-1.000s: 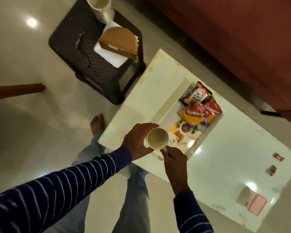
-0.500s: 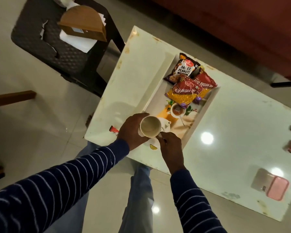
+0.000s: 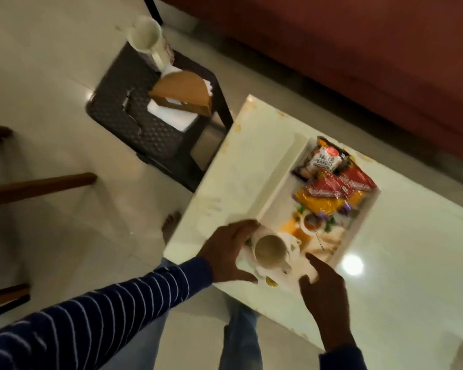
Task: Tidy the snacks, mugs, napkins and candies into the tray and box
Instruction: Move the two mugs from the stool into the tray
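Observation:
A white mug [image 3: 269,251] stands upright in the near end of the white tray [image 3: 278,188] on the white table [image 3: 225,182]. My left hand [image 3: 230,249] is beside the mug's left side with fingers spread, holding nothing. My right hand [image 3: 324,287] hovers at the tray's near right corner, fingers apart. Snack packs fill the tray's far end: salted peanuts [image 3: 325,160], a red pack [image 3: 329,188] and a yellow pack [image 3: 324,204]. A second mug [image 3: 147,38] and a wooden napkin holder [image 3: 182,94] with white napkins [image 3: 169,116] sit on a black stool [image 3: 123,108].
A small yellow candy [image 3: 271,283] lies on the table just in front of the tray. A red sofa [image 3: 358,62] runs behind the table. Wooden chair legs [image 3: 38,182] stand on the tiled floor at the left. My foot [image 3: 171,222] is by the table's edge.
The mug that both hands held above the tray's near end now rests in the tray. Both hands have opened and drawn back from it. The view has swung left.

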The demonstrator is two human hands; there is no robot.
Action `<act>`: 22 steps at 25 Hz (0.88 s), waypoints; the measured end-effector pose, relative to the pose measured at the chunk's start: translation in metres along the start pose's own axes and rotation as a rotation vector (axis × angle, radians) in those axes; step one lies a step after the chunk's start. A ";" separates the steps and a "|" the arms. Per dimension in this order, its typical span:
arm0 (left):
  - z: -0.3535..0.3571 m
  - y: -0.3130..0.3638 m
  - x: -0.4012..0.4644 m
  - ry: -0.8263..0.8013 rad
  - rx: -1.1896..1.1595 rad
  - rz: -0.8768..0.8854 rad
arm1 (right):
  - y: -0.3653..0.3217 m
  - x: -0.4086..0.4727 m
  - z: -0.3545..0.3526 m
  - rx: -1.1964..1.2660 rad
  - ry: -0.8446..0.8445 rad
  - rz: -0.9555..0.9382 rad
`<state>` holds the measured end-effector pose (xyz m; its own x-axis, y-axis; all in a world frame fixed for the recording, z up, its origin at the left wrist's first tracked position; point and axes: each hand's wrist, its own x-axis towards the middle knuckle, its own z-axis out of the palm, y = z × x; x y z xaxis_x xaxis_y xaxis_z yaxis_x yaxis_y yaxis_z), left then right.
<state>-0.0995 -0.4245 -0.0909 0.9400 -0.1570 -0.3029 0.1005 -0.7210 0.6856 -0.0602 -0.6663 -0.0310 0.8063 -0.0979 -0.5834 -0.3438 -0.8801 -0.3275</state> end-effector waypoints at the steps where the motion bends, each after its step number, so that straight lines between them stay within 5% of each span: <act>1: -0.016 -0.012 -0.001 0.027 0.007 0.009 | -0.011 0.001 -0.009 0.010 0.090 0.002; 4: -0.076 -0.054 0.004 0.168 0.032 -0.006 | -0.076 0.012 -0.020 0.072 0.200 -0.069; 13: -0.296 -0.192 0.102 0.703 0.058 -0.191 | -0.351 0.108 0.030 0.150 0.061 -0.513; 16: -0.356 -0.227 0.137 0.660 0.094 -0.231 | -0.432 0.137 0.056 0.138 0.036 -0.575; 22: -0.403 -0.270 0.187 0.267 0.095 -0.162 | -0.509 0.176 0.100 0.073 0.070 -0.564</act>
<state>0.1804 0.0129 -0.0662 0.9678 0.1384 -0.2103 0.2369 -0.7838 0.5741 0.2087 -0.1887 -0.0417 0.9036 0.3452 -0.2536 0.1186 -0.7706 -0.6262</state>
